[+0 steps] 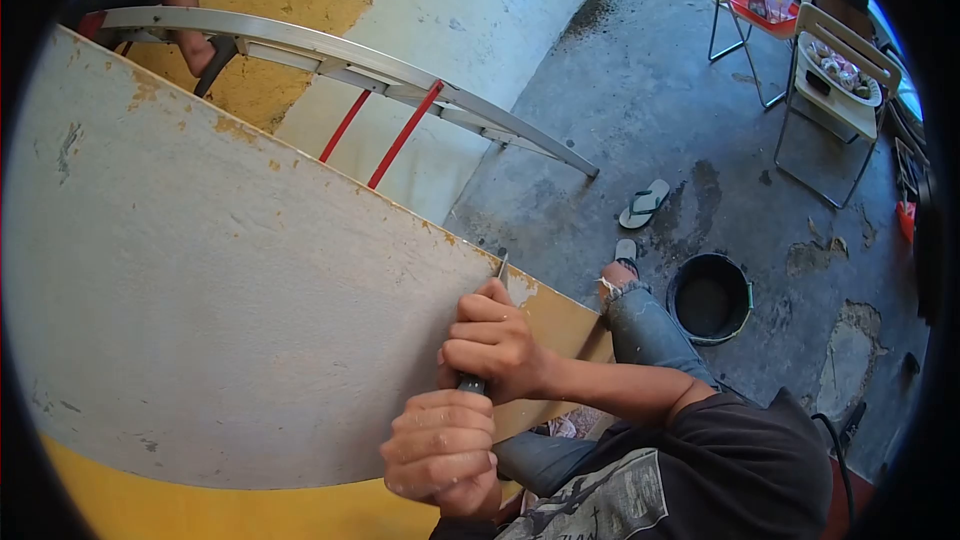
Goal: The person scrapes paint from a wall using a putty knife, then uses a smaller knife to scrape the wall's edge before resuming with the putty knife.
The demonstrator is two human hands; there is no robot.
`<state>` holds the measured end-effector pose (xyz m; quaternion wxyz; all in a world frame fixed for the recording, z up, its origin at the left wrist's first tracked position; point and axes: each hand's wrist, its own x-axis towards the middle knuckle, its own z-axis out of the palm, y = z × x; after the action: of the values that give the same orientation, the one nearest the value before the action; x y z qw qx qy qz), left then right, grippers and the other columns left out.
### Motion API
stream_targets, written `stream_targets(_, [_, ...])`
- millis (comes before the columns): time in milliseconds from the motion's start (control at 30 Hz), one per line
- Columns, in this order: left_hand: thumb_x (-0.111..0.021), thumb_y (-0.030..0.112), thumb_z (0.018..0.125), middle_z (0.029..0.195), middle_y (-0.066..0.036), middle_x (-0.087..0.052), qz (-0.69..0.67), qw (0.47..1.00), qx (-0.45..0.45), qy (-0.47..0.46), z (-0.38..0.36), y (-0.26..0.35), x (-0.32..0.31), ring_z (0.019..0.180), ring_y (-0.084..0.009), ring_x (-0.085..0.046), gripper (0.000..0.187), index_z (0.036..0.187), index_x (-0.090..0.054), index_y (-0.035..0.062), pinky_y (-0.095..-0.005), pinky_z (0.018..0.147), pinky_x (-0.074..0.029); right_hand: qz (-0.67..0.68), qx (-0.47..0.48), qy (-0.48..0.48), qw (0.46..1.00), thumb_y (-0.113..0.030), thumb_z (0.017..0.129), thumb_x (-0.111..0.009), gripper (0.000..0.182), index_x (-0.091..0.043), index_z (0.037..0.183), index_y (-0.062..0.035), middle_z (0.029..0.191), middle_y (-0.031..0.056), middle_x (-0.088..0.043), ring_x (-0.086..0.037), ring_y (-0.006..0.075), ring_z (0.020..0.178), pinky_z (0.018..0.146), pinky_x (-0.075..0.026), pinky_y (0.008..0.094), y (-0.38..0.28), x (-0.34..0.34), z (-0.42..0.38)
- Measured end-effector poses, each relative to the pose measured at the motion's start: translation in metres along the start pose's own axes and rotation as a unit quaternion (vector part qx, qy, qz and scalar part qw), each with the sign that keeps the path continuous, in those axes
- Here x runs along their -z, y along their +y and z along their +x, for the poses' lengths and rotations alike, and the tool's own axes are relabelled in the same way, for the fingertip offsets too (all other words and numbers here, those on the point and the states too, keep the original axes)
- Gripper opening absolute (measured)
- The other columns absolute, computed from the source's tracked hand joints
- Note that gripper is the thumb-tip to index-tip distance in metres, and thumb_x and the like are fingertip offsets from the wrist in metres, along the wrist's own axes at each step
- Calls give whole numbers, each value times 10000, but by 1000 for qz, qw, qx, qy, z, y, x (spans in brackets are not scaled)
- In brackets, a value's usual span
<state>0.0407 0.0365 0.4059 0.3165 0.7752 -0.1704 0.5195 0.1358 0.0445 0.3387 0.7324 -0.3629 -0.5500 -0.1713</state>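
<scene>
My right hand grips a scraper. Its thin metal blade touches the upper edge of a grey-painted board; the full blade shape is hidden. Behind it, my left hand is closed around the rear of the dark handle, so both hands hold the one tool. Pale specks dust the fingers. Beside the blade, a strip of bare yellowish-brown surface shows on the board. Chipped paint runs along the rest of that edge.
An aluminium ladder with red braces stands behind the board, another person's leg at its upper end. A black bucket and a sandal are on the concrete floor. Folding chairs carry a tray and containers.
</scene>
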Motion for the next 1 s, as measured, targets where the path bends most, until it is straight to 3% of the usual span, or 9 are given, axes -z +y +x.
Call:
stream_targets(133, [-515, 88, 841, 453, -44, -474, 22, 992, -43, -115, 18, 14, -5, 342, -150, -455, 284, 565, -493, 25, -283, 364, -425, 66, 23, 3, 998, -138, 618, -705, 330, -377, 606, -106, 585, 10, -331, -397, 192, 623, 617, -294, 336, -9, 3, 7])
stream_targets(233, [-525, 94, 841, 452, -40, -474, -9, 1000, -17, -12, 5, 0, -6, 345, -148, -461, 283, 566, -496, 33, -278, 369, -428, 11, -7, -13, 1000, -123, 624, -700, 311, -389, 615, -103, 597, 13, -350, -402, 194, 635, 619, -297, 341, -3, 5, 1])
stream_targets(367, [-526, 69, 836, 450, -42, -473, -1, 998, -55, -18, 14, 13, -11, 340, -146, -452, 281, 562, -482, 27, -273, 363, -418, 41, -5, -15, 999, -109, 655, -695, 300, -398, 613, -105, 596, 14, -363, -404, 197, 631, 610, -296, 349, -11, 4, 4])
stream_targets(567, [-511, 14, 734, 456, -57, -479, -48, 998, 32, -7, 5, -2, 5, 342, -155, -468, 171, 564, -496, 20, -285, 378, -443, 25, -46, -14, 999, -113, 729, -692, 306, -411, 609, -103, 597, 23, -371, -397, 210, 632, 610, -300, 356, -6, 5, -2])
stream_targets(667, [-502, 14, 709, 455, -68, -478, -40, 996, -7, -76, 15, 8, -2, 343, -157, -462, 150, 560, -486, 2, -287, 387, -448, 39, -43, -32, 998, -124, 729, -702, 317, -409, 611, -102, 596, 23, -367, -395, 210, 634, 615, -299, 356, -8, 10, 0])
stream_targets(833, [-562, -56, 617, 490, -64, -512, -50, 997, 55, -8, 12, -2, 0, 373, -169, -489, 99, 578, -495, 5, -286, 416, -468, 11, -66, -26, 997, -114, 729, -695, 315, -402, 614, -98, 607, 27, -362, -398, 211, 641, 620, -297, 356, -3, 11, -2])
stream_targets(900, [-556, -63, 625, 477, -57, -493, -27, 981, -20, -191, 29, 7, -1, 362, -163, -471, 116, 568, -482, 6, -282, 397, -452, 64, -35, -42, 996, -109, 719, -696, 309, -404, 618, -98, 612, 26, -363, -399, 210, 642, 618, -296, 356, -9, 13, 1])
stream_targets(967, [-542, -27, 667, 464, -58, -484, -5, 984, -38, -174, 26, 8, -2, 349, -159, -457, 129, 559, -481, 8, -283, 384, -443, 91, -42, -43, 994, -111, 714, -697, 306, -406, 621, -99, 616, 26, -365, -396, 212, 640, 620, -297, 358, -8, 13, -2])
stream_targets(1000, [-558, -11, 725, 499, -56, -504, -1, 985, 37, -171, 27, 10, 6, 414, -176, -508, 159, 582, -498, 20, -359, 525, -492, 58, -54, -38, 996, -116, 715, -698, 309, -404, 623, -99, 619, 29, -365, -394, 214, 644, 620, -297, 359, -4, 13, -3])
